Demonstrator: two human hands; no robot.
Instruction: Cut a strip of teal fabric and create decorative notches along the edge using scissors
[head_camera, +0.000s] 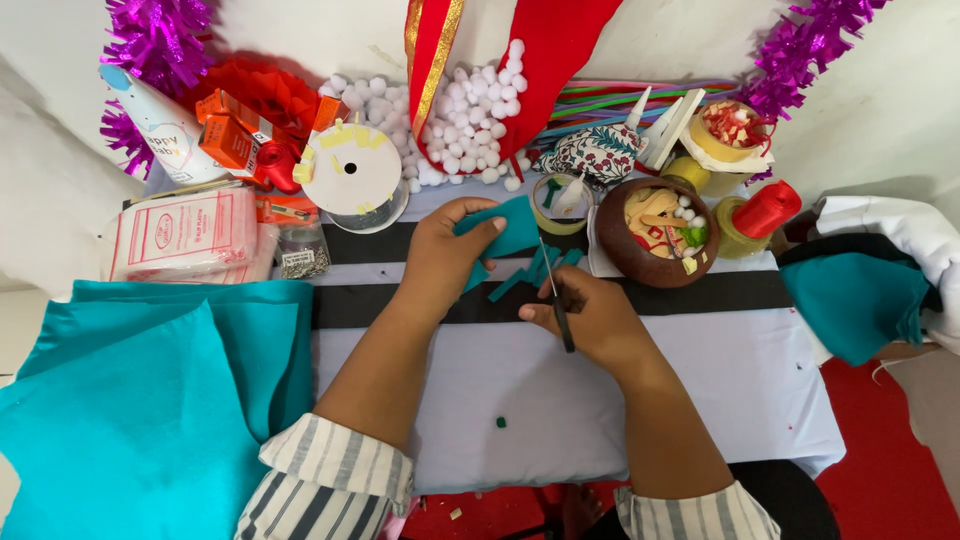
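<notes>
My left hand grips a small piece of teal felt above the middle of the table. My right hand holds black-handled scissors, their blades pointing up into the felt's right edge. Several narrow teal strips hang or lie just below the piece, between the two hands. A tiny teal scrap lies on the pale cloth near me.
Large teal felt sheets cover the left side. More teal cloth lies at right. Behind the hands are white pom-poms, a tape roll, a brown bowl of bits, red ribbon spool, orange boxes, purple tinsel.
</notes>
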